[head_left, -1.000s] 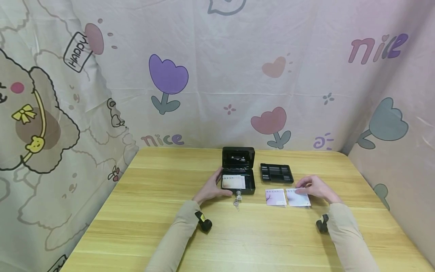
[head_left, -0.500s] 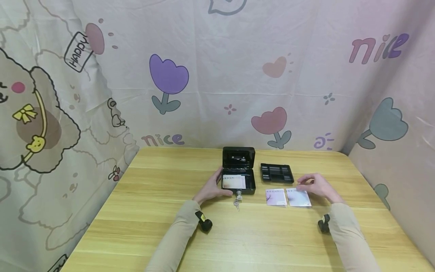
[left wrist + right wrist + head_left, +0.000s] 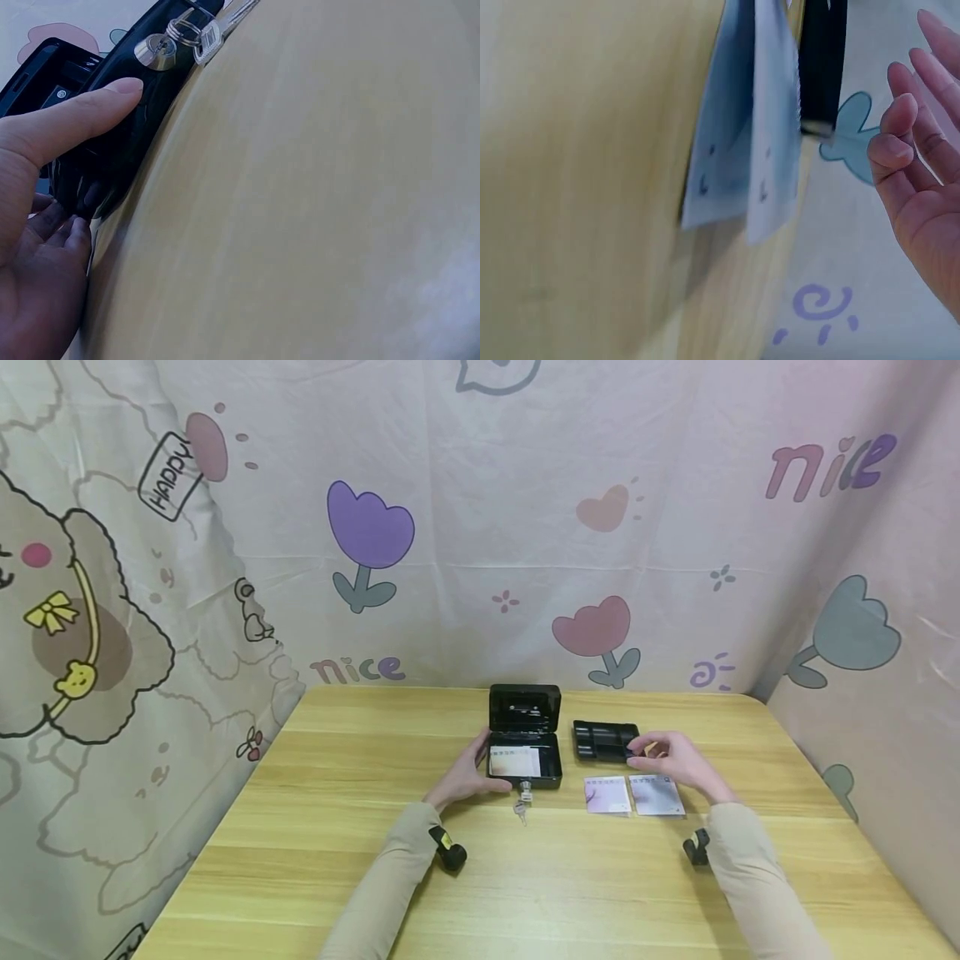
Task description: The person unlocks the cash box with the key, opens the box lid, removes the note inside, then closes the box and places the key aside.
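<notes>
A black cash box [image 3: 502,781] stands with its lid raised; inside lie pale printed paper slips [image 3: 514,762]. My left hand [image 3: 467,775] grips its left end, thumb [image 3: 82,120] on the front beside the lock [image 3: 156,52], other fingers at the side. Keys [image 3: 521,811] hang from that lock. My right hand [image 3: 678,764] hovers over the right stack of paper slips [image 3: 657,797], fingertips at the compartment tray's [image 3: 600,742] right front corner in the head view. Its fingers are loosely bent with nothing visible between them. In the right wrist view, two slip layers [image 3: 776,150] stand apart.
A second stack of paper slips [image 3: 607,796] lies left of the one under my right hand. The wooden table [image 3: 570,893] ends at a patterned cloth backdrop [image 3: 480,510]. A black wrist camera [image 3: 697,847] hangs under my right sleeve.
My right hand has left the right slip stack and moved left and away toward the tray. That stack now looks darker. My left hand stays on the cash box.
</notes>
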The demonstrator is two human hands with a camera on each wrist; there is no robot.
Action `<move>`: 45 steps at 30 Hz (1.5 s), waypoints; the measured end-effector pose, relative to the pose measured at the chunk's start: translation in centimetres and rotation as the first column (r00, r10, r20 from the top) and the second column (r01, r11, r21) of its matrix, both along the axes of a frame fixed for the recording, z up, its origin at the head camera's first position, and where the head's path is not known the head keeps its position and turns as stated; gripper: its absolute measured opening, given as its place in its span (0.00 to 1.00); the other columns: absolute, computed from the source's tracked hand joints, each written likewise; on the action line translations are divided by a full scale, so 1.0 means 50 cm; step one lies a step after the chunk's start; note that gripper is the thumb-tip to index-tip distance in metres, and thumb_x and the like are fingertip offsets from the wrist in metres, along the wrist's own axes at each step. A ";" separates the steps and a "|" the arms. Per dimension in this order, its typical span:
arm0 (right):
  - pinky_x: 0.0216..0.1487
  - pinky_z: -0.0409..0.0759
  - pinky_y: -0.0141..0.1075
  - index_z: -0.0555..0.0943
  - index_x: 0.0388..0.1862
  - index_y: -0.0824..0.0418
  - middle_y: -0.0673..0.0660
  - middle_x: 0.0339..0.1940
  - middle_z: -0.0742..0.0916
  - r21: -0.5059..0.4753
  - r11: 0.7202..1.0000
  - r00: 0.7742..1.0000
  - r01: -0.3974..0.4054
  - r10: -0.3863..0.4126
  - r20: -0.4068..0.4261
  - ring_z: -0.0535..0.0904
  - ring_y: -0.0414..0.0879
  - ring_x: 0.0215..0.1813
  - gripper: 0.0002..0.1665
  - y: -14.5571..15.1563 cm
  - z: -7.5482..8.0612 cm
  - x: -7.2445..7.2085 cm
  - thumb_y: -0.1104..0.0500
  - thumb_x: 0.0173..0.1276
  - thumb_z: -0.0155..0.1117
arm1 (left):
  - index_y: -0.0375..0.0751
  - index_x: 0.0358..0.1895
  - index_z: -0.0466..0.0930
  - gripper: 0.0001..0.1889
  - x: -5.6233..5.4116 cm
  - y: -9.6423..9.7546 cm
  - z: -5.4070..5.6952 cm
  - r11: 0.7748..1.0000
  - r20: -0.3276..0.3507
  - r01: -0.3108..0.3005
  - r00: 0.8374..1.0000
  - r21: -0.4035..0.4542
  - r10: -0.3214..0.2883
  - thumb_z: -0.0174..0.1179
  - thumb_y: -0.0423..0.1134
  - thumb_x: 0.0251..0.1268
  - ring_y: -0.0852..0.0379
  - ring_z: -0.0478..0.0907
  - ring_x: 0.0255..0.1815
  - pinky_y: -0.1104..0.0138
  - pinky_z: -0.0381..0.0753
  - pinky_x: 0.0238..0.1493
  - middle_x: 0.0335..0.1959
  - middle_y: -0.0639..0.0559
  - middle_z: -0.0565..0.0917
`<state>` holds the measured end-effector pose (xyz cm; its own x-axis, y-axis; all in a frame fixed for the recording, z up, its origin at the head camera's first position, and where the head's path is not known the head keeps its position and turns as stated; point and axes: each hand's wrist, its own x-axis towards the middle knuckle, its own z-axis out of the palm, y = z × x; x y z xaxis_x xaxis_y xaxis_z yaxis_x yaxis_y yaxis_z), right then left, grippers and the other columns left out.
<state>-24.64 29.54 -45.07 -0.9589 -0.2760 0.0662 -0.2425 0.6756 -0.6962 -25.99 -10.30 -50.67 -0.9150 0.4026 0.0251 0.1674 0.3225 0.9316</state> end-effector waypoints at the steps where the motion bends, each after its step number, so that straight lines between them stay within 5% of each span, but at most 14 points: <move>1: 0.34 0.78 0.29 0.85 0.50 0.65 0.61 0.45 0.89 -0.006 1.000 1.000 -0.007 0.007 0.001 0.78 0.41 0.38 0.21 -0.004 0.002 0.000 0.54 0.63 0.74 | 0.35 0.82 0.40 0.64 0.000 0.000 0.001 1.000 0.000 0.000 1.000 0.000 0.000 0.79 0.38 0.47 0.39 0.46 0.84 0.52 0.50 0.84 0.84 0.38 0.43; 17: 0.45 0.85 0.26 0.83 0.50 0.72 0.65 0.43 0.89 -0.148 0.968 0.979 -0.204 0.201 -0.032 0.84 0.40 0.41 0.19 -0.138 0.019 -0.011 0.62 0.64 0.72 | 0.37 0.82 0.39 0.65 0.002 0.001 0.002 1.000 0.003 -0.013 1.000 -0.007 0.013 0.79 0.38 0.46 0.39 0.46 0.84 0.51 0.49 0.84 0.84 0.39 0.43; 24: 0.49 0.86 0.28 0.84 0.51 0.70 0.67 0.47 0.90 -0.105 0.956 0.960 -0.275 0.267 -0.089 0.87 0.48 0.47 0.18 -0.198 0.019 -0.024 0.63 0.65 0.71 | 0.37 0.82 0.39 0.64 0.004 -0.001 0.002 1.000 0.007 -0.006 1.000 0.013 0.006 0.79 0.37 0.47 0.39 0.45 0.84 0.51 0.48 0.84 0.84 0.39 0.43; 33: 0.54 0.88 0.40 0.83 0.56 0.68 0.65 0.52 0.89 -0.083 0.957 0.960 -0.279 0.279 -0.017 0.87 0.51 0.51 0.22 -0.252 0.016 -0.041 0.59 0.66 0.71 | 0.36 0.82 0.39 0.65 0.003 -0.002 0.001 1.000 0.004 0.007 1.000 0.023 -0.007 0.79 0.38 0.47 0.39 0.46 0.84 0.50 0.49 0.84 0.84 0.39 0.43; 45: 0.56 0.88 0.41 0.81 0.55 0.73 0.69 0.53 0.88 -0.088 0.933 0.937 -0.348 0.349 0.004 0.87 0.57 0.54 0.20 -0.301 0.010 -0.067 0.64 0.67 0.69 | 0.37 0.82 0.39 0.65 0.000 -0.001 -0.001 1.000 0.014 0.008 1.000 0.007 -0.008 0.80 0.40 0.47 0.41 0.46 0.84 0.52 0.49 0.85 0.84 0.40 0.43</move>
<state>-27.97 14.51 -44.55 -0.8047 -0.5873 0.0868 -0.4384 0.4893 -0.7539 -25.98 -10.37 -50.70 -0.9119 0.4101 0.0151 0.1571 0.3149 0.9360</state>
